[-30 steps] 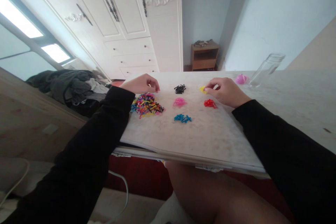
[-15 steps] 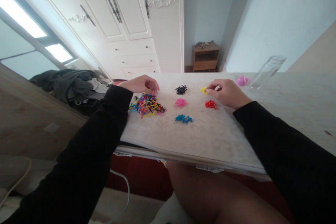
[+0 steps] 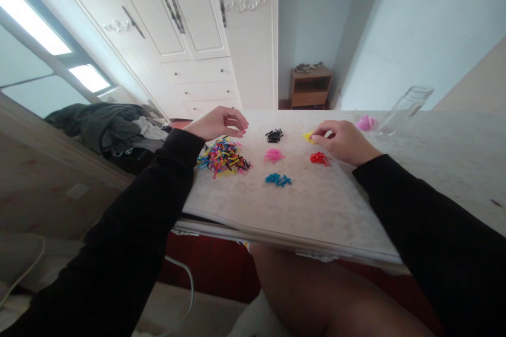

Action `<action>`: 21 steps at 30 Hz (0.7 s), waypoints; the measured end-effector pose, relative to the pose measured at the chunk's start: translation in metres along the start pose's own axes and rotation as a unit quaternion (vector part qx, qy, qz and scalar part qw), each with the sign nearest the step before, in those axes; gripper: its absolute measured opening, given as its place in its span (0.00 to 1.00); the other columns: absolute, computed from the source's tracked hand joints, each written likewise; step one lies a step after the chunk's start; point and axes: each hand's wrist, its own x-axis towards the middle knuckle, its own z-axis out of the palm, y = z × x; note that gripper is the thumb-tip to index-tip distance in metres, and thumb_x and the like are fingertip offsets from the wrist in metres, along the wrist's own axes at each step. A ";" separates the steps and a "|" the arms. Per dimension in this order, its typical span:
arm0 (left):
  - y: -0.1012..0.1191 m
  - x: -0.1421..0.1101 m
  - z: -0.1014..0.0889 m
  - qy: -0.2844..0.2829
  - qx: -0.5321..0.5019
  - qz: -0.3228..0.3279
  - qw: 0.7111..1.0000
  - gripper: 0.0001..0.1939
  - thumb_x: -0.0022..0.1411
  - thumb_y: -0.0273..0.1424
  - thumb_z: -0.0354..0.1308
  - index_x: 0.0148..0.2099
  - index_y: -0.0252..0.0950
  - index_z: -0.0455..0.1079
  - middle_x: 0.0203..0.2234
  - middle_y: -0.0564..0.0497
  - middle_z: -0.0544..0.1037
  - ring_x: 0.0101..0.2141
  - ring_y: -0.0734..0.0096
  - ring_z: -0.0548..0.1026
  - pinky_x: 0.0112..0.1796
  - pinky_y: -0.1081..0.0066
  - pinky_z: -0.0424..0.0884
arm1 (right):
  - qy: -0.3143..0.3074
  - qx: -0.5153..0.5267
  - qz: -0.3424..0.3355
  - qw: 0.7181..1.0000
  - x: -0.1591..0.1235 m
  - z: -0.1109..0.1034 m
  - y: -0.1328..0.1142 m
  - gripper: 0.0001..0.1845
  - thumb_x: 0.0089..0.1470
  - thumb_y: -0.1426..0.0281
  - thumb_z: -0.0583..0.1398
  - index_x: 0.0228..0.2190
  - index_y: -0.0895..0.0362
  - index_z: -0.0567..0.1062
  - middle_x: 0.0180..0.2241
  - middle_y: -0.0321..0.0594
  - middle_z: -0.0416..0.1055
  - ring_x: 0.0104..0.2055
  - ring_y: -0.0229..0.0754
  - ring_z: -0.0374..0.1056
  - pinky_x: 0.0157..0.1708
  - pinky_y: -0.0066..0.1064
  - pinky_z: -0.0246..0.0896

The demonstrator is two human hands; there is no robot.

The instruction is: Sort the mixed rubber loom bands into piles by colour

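Note:
A mixed heap of small coloured rubber bands [image 3: 223, 159] lies at the left of the table. Just above its back edge is my left hand [image 3: 219, 122], fingers curled and tips close together; a bit of pink shows there, too small to make out. My right hand [image 3: 342, 139] pinches at the small pile of yellow rubber bands [image 3: 308, 137], its fingertips covering part of it. Between the hands sit a black pile [image 3: 274, 136], a pink pile [image 3: 274, 155] and a blue pile [image 3: 278, 179]. Close below my right fingertips is a red pile [image 3: 319, 158].
Behind my right hand, a pink round object [image 3: 367, 123] sits beside a tilted-looking clear glass bottle [image 3: 407, 110]. The table's front edge [image 3: 284, 239] runs above my legs. Dark clothes [image 3: 103, 126] are heaped to the left, and a white wardrobe [image 3: 253, 63] stands beyond.
My left hand has lifted a little off the mixed heap and shifted slightly right. My right hand stays at the yellow pile, almost unmoved.

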 end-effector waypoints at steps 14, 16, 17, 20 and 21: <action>0.036 0.003 0.061 -0.020 -0.152 -0.013 0.988 0.17 0.45 0.28 0.80 0.36 0.31 0.79 0.30 0.47 0.87 0.31 0.67 0.86 0.32 0.72 0.83 | 0.027 0.072 -0.175 0.982 -0.005 0.016 -0.056 0.05 0.59 0.72 0.64 0.32 0.56 0.82 0.32 0.41 0.79 0.36 0.43 0.73 0.37 0.34 0.67; 0.037 0.004 0.065 -0.028 -0.161 -0.002 0.987 0.17 0.44 0.26 0.80 0.35 0.31 0.79 0.30 0.47 0.87 0.31 0.68 0.86 0.34 0.73 0.83 | 0.027 0.073 -0.212 0.974 -0.003 0.026 -0.066 0.04 0.60 0.73 0.65 0.34 0.56 0.82 0.33 0.41 0.78 0.36 0.43 0.72 0.37 0.34 0.67; 0.036 0.004 0.067 -0.034 -0.163 0.005 0.986 0.17 0.44 0.25 0.80 0.35 0.31 0.79 0.30 0.47 0.87 0.31 0.69 0.86 0.35 0.73 0.83 | 0.029 0.071 -0.230 0.970 -0.001 0.031 -0.070 0.03 0.60 0.73 0.66 0.35 0.56 0.82 0.34 0.41 0.78 0.37 0.43 0.73 0.38 0.34 0.67; 0.034 0.005 0.070 -0.043 -0.166 0.033 0.985 0.16 0.44 0.23 0.79 0.35 0.31 0.79 0.29 0.48 0.87 0.31 0.72 0.85 0.35 0.75 0.81 | 0.020 0.050 -0.277 0.959 0.005 0.044 -0.075 0.05 0.59 0.76 0.65 0.37 0.57 0.82 0.37 0.44 0.77 0.41 0.45 0.72 0.42 0.36 0.68; 0.034 0.005 0.071 -0.042 -0.166 0.039 0.984 0.15 0.45 0.22 0.79 0.35 0.31 0.79 0.29 0.49 0.86 0.30 0.73 0.85 0.34 0.76 0.81 | 0.014 0.044 -0.287 0.957 0.007 0.048 -0.075 0.06 0.59 0.77 0.64 0.36 0.57 0.81 0.37 0.44 0.77 0.41 0.46 0.72 0.42 0.37 0.68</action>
